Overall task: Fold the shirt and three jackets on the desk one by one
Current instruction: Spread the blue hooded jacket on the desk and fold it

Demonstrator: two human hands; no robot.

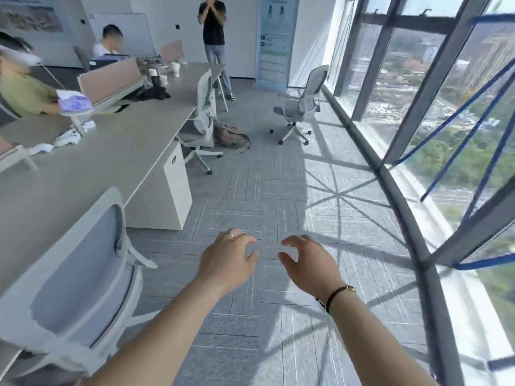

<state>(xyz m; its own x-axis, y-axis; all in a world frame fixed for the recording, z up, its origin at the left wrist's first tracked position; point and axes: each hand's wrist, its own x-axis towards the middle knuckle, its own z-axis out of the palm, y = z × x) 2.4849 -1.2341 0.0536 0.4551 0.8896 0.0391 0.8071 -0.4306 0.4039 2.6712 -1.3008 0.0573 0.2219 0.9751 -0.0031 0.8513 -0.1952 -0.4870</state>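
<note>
My fingers (245, 240) are loosely curled and hold nothing, on both my left hand (227, 260) and my right hand (306, 260), which hang side by side over the carpet (278, 190), well off the desk (97, 162) at my left. No shirt or jackets show anywhere. I judge no folding is under way; next I must turn to the desk's edge and find the first garment.

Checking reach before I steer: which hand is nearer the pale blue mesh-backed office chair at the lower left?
Left. The left hand hovers over the carpet just right of the pale blue mesh-backed office chair; the right hand is farther right, beyond the left one.
</note>
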